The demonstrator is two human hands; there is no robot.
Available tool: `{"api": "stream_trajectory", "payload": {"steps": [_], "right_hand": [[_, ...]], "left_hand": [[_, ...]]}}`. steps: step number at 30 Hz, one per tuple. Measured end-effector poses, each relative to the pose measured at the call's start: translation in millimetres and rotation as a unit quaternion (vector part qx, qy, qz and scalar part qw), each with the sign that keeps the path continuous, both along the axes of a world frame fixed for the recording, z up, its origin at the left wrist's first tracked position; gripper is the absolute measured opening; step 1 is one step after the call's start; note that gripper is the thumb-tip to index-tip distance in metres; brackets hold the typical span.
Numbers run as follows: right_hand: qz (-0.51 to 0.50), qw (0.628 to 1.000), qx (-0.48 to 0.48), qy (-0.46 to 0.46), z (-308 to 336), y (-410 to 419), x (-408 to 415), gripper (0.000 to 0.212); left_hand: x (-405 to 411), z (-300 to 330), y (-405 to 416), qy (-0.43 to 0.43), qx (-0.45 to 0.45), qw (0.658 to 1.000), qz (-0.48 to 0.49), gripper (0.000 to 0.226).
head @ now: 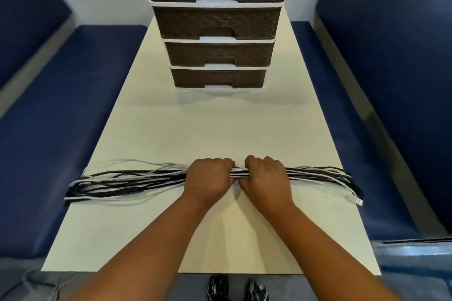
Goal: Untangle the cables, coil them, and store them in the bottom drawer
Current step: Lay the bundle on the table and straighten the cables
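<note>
- Your left hand (pixel 208 175) and right hand (pixel 265 176) sit side by side, nearly touching, each with fingers curled over and thumb under the middle of the cables (pixel 127 182).
- The cables, black and white mixed, lie in one long bundle across the table (pixel 220 129), parallel to its near edge and a little back from it.
- Left of your hands the strands fan out loosely and reach the left edge, the loop ends hanging just at it. Right of your hands they stay tighter and run to the right edge, where a white plug (pixel 357 200) shows.
- The drawer unit (pixel 217 39) stands at the far end of the table, on the centre line, well apart from the bundle. All four brown drawers look closed, the bottom drawer (pixel 217 78) included.
- Step in hand, as you can judge it: the bundle is gathered and held at its middle; separating has barely begun and no coiling is done.
- Next move calls for picking one strand out by colour and drawing it free sideways. Keep the rest pinned with the other hand.
- Risk: pulling hard at the fanned left side may tighten crossings, or drag loops off the edge.
- The bottom drawer needs opening before any coil goes in.
</note>
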State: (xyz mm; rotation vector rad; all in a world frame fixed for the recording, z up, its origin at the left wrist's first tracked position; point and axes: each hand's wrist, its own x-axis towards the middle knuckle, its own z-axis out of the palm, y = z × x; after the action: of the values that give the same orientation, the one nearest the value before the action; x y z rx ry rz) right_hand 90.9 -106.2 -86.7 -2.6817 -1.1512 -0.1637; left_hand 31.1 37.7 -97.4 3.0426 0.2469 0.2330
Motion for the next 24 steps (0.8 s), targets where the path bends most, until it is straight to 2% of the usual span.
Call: {"api": "stream_trajectory", "payload": {"steps": [5, 10, 15, 19, 24], "right_hand": [[0.024, 1.0, -0.011, -0.006, -11.1, -1.8, 7.4, 0.035], [0.004, 1.0, -0.005, -0.024, -11.0, -0.7, 7.4, 0.034], [0.01, 1.0, -0.024, -0.005, -9.0, -2.2, 6.6, 0.031], [0.015, 1.0, -0.023, -0.005, -9.6, -3.1, 7.1, 0.03], [0.02, 0.999, -0.025, 0.002, -11.6, -4.5, 8.3, 0.029]], "left_hand": [[-6.5, 6.1, 3.0, -0.017, 0.031, 0.999, -0.037, 0.02], [-27.7, 8.8, 28.7, -0.016, 0.064, 0.998, -0.011, 0.023], [-53.3, 18.9, 58.3, 0.006, 0.088, 0.996, 0.005, 0.028], [-72.9, 18.2, 77.0, 0.025, 0.11, 0.993, 0.04, 0.025], [-85.1, 20.3, 82.8, 0.057, 0.075, 0.987, 0.128, 0.029]]}}
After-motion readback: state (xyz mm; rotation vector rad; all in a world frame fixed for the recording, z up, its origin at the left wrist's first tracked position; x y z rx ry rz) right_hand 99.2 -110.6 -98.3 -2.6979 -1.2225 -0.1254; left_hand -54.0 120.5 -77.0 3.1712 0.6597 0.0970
